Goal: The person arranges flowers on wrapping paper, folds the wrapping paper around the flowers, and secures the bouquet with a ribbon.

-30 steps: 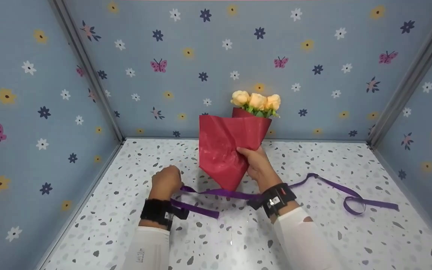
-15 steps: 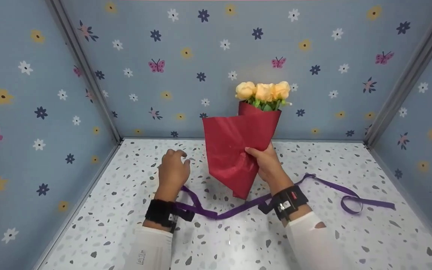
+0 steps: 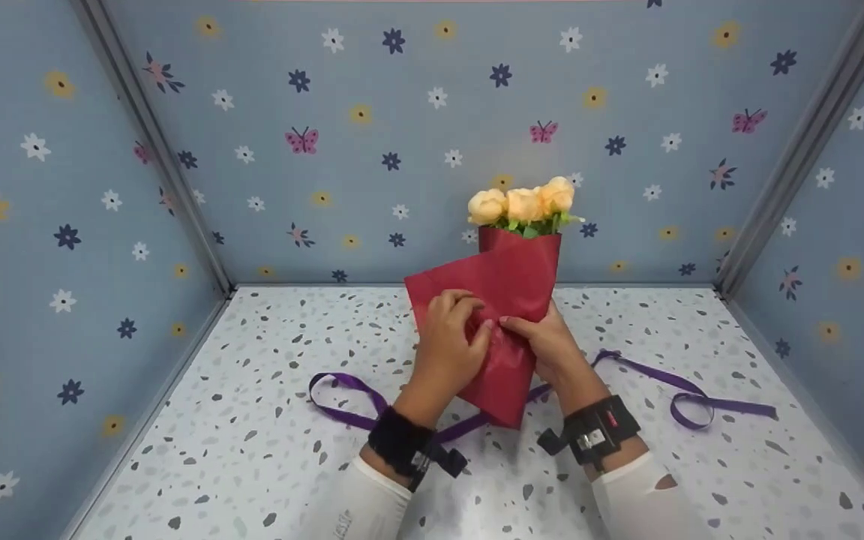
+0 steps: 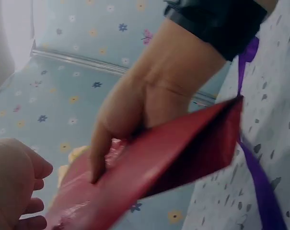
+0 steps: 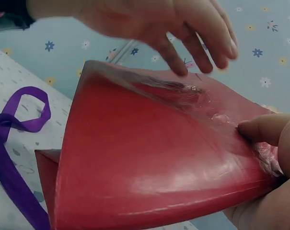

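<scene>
Red wrapping paper [image 3: 522, 277] is folded round a bouquet of yellow-orange roses [image 3: 524, 204] with green leaves, held upright over the table. My right hand [image 3: 556, 345] grips the wrapped bouquet low on its right side, thumb pressing the front of the paper and fingers behind, mostly hidden. My left hand [image 3: 447, 341] is over the paper's left flap with loosely bent fingers. In the right wrist view the left hand [image 5: 183, 28] hovers above the red paper [image 5: 135, 143], its fingertips apart from it. The left wrist view shows the right thumb on the creased paper [image 4: 149, 153].
A long purple ribbon [image 3: 349, 412] lies across the speckled white table [image 3: 252, 465], passing under the bouquet, with a loop on the left and a curled end on the right. A blue flower-printed wall [image 3: 372, 135] stands behind, with side walls at left and right.
My left hand has let go of the ribbon on the left and moved right to the bouquet's left flap. My right hand has shifted slightly right and nearer with the bouquet, which now stands straighter.
</scene>
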A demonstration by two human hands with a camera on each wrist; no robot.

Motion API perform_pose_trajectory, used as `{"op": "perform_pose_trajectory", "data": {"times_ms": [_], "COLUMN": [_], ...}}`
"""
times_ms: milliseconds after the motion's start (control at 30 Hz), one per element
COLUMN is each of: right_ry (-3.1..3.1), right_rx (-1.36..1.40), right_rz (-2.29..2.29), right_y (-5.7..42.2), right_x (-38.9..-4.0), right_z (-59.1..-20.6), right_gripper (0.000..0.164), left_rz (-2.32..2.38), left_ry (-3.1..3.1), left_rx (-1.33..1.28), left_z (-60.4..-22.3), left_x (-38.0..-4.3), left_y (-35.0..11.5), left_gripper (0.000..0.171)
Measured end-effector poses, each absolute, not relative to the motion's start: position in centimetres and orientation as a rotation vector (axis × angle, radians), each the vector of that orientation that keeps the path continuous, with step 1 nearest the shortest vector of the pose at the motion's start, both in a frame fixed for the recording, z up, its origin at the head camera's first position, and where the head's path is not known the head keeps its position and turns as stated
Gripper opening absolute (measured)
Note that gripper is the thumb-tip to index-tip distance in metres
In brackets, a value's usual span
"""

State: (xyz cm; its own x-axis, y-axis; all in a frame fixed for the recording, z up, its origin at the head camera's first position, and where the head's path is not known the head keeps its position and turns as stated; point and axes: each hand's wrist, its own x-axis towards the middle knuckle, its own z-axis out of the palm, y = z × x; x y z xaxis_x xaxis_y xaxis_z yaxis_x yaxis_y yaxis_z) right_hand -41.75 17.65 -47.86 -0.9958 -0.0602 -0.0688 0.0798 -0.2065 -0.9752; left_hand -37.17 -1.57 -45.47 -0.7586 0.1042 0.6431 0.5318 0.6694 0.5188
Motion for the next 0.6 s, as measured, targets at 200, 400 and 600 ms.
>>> {"op": "perform_pose_trajectory", "data": {"times_ms": [200, 400, 600], "right_ry": [1.838, 1.848, 1.906], "right_rx": [0.101, 0.106, -0.072], "right_rz": [-2.395, -2.39, -2.335], "right_y": [18.0, 17.9, 17.7], "right_x": [-40.2, -39.9, -39.9], "right_z": [-47.2, -47.1, -47.6], "right_gripper": [0.068, 0.071, 0.083], "left_rz": [-1.183, -1.842, -2.263], "left_ry": [-2.375, -2.277, -2.12], "left_rx": [-0.437, -0.378, -0.227], "left_z": [-47.2, -47.5, -47.0], "left_x": [-37.8, -37.7, -37.5], "left_y": [0.1, 0.3, 0.2], "left_gripper": [0.038, 0.049, 0.052]}}
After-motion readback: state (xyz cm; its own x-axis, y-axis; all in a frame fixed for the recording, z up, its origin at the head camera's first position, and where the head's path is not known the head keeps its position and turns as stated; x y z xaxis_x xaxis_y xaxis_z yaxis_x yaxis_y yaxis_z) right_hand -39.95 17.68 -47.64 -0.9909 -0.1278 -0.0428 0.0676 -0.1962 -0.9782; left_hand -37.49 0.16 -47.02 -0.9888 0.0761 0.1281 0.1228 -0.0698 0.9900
